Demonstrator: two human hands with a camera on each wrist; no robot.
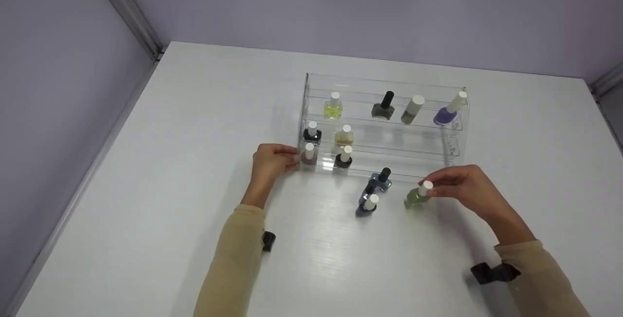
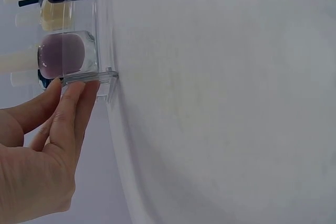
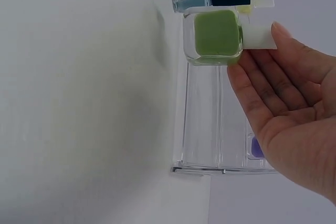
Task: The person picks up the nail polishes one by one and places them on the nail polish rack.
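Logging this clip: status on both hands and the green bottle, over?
Left hand touches clear rack corner. Right hand pinches green bottle cap, bottle on table. Two dark bottles stand beside it.

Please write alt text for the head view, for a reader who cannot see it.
A right hand pinches the white cap of a green bottle on a white table, while the left hand touches the corner of a clear rack holding eight bottles. Two dark bottles stand before it.

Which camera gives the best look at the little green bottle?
The right wrist view: the green bottle fills the frame, pinched by the right hand. The head view shows it small; the left wrist view misses it.
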